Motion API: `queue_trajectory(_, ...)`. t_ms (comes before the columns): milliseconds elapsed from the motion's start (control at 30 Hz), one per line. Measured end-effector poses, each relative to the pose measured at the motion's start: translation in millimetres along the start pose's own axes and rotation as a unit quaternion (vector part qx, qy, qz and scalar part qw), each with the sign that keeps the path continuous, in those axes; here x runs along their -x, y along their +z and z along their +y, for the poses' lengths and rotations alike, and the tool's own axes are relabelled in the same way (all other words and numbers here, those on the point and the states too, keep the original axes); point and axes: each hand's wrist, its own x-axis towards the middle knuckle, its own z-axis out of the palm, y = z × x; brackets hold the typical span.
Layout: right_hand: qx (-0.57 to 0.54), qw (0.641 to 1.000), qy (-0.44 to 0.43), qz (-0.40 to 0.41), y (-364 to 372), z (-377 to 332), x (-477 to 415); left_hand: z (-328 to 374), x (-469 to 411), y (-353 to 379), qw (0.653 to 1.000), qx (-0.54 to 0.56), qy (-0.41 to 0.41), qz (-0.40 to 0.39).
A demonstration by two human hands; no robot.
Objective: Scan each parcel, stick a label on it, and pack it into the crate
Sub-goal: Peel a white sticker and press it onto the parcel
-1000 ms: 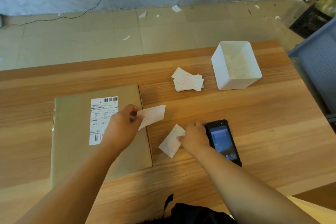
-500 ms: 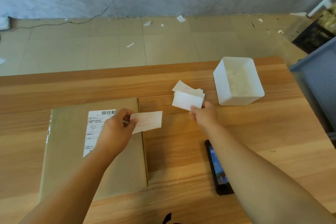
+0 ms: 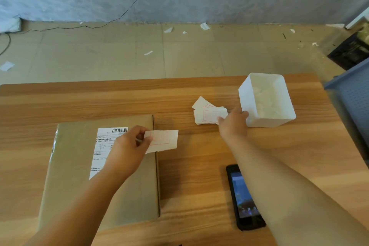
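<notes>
1. The parcel (image 3: 99,166) is a flat brown box lying on the left side of the desk (image 3: 199,146). It has one big white shipping sticker (image 3: 105,146) with a bar code on top.
2. The left hand (image 3: 127,146) pinches one small white label (image 3: 163,140) by its left end. The label hangs in the air over the right edge of the parcel. It is not stuck on yet.
3. The right hand (image 3: 232,122) reaches to the pile of labels (image 3: 207,114), and its fingertips rest on the pile's right end. I cannot tell if it is gripping a sheet or just touching.
4. The scanner (image 3: 243,195), a black one like a phone, lies on the desk near the front with its screen lit. No hand holds it, so I think the scan of this parcel is done, but I can't be sure.
5. Still to do: stick the label down and put the parcel in the crate.
6. A blue crate (image 3: 351,98) peeks in at the right edge, past the desk. I think the parcel goes there, and I can't see inside it.
7. A white tub (image 3: 265,122) with crumpled white bits inside stands just beside the pile.
8. The tub and the right arm lie between the parcel and the crate, so the parcel may have to be lifted over them.
9. Paper scraps (image 3: 204,25) lie on the floor, and a black cord (image 3: 119,16) runs along by the wall.
</notes>
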Motion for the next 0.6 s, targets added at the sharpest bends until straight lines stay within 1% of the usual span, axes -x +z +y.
queue_trajectory(67, -0.004, 1.000, -0.017, -0.002, -3, 1, 9, 1, 2, -1, 1.000, 0.007, -0.002, 0.001)
queue_trajectory(100, -0.015, 0.999, -0.031, -0.019, -5, 1, 16, 1, 4, -2, 1.000, 0.011, -0.005, 0.001)
queue_trajectory(200, -0.099, 0.985, -0.091, -0.104, -9, -1, 45, 2, 13, -7, 0.999, 0.042, -0.020, 0.004)
queue_trajectory(333, -0.184, 0.951, -0.132, -0.209, -19, -7, 99, 3, 31, -17, 0.997, 0.079, -0.019, 0.006)
queue_trajectory(467, -0.270, 0.892, -0.126, -0.339, -29, -18, 143, 8, 53, -31, 0.987, 0.159, -0.008, 0.001)
queue_trajectory(533, -0.271, 0.882, -0.150, -0.356, -33, -25, 159, 13, 62, -37, 0.981, 0.196, -0.001, -0.006)
queue_trajectory(600, -0.271, 0.887, -0.183, -0.327, -40, -33, 171, 17, 71, -43, 0.975, 0.222, 0.003, -0.002)
